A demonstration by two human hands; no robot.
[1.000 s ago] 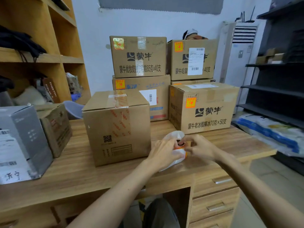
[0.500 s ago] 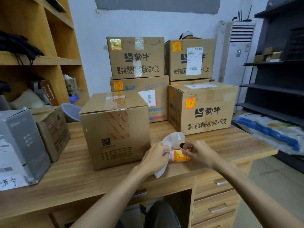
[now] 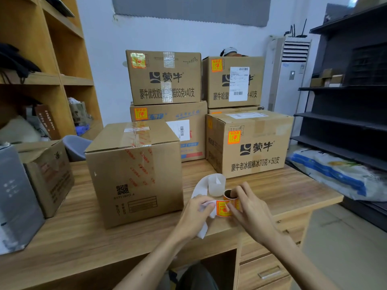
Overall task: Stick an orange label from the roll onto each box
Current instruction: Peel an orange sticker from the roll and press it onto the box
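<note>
A small roll of orange labels [image 3: 228, 195] sits at the desk's front, held by my right hand [image 3: 249, 208]. My left hand [image 3: 196, 214] pinches the white backing strip [image 3: 202, 189], which curls up behind the roll, with one orange label [image 3: 222, 208] stretched between my hands. A plain taped box [image 3: 134, 170] with no orange label on the sides I see stands just left of my hands. Behind it, the stacked boxes each carry an orange label: top left [image 3: 163, 77], top right [image 3: 233, 81], lower middle [image 3: 188, 130] and right [image 3: 249, 143].
A grey box [image 3: 14, 195] and a small brown carton [image 3: 49, 174] stand on the wooden desk [image 3: 282, 189] at the left. Wooden shelves [image 3: 41, 80] rise on the left, dark shelves [image 3: 345, 101] on the right with a white-and-blue sack [image 3: 335, 172]. Drawers [image 3: 268, 273] are below.
The backing strip has been pulled further out to the left, and an orange label now shows between my hands. The roll has stayed at the same spot.
</note>
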